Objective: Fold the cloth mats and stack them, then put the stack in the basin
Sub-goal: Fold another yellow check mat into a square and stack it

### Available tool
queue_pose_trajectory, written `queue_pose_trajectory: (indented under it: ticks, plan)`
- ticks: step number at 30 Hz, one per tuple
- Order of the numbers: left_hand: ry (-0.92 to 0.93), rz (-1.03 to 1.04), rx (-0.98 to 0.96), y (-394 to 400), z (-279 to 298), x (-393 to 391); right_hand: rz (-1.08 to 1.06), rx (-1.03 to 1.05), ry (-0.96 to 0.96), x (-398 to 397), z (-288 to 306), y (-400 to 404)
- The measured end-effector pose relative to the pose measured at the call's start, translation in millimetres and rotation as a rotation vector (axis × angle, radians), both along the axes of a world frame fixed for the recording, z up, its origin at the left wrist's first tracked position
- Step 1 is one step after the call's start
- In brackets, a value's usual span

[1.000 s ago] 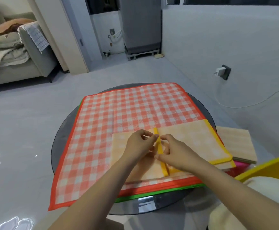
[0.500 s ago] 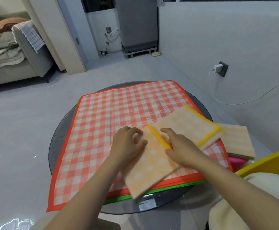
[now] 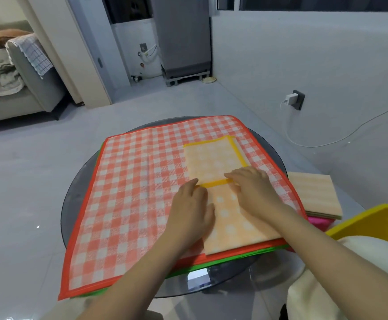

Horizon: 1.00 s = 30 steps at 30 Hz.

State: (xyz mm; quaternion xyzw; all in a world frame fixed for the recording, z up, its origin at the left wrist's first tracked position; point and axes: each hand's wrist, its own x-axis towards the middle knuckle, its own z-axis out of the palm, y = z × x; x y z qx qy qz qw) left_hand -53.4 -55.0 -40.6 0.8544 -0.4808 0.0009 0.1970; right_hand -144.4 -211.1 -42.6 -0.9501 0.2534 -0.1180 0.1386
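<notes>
From the head view we see the left hand (image 3: 191,210) and right hand (image 3: 251,190) lying flat, fingers fairly straight, pressing the orange-yellow mat (image 3: 223,192) at its yellow band. The mat lies on the red checked mat (image 3: 137,181), long axis running away from us.

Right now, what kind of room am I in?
Most likely a living area at home: a sofa piled with blankets, a tall grey appliance in the alcove, and a round glass table where you are folding cloth mats.
</notes>
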Motion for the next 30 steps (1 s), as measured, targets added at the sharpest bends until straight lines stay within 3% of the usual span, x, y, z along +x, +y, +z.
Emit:
queue_pose_trajectory:
  ticks: [4,8,19,25,28,30]
  plan:
    - [0.114,-0.027,0.177,-7.4,-8.4,-10.9,0.067,0.033,0.1,-13.4,-4.9,24.0]
    - [0.053,-0.004,0.292,-11.5,-23.7,-13.3,0.117,0.0,0.22,-16.2,-19.4,25.5]
    - [-0.016,0.014,0.341,-10.5,-28.6,-12.5,-0.053,0.007,0.283,-39.8,-22.6,-7.3]
    - [-0.004,0.049,0.313,-13.0,-20.5,-15.9,-0.098,-0.067,0.266,-38.5,-8.4,1.2]
    - [-0.094,0.098,0.165,-18.6,-13.7,-15.8,-0.009,-0.102,0.144,-36.5,-2.2,-0.3]
    - [-0.117,0.111,0.032,-24.9,-8.8,-13.7,0.016,0.004,0.059,-32.7,-1.0,-5.3]
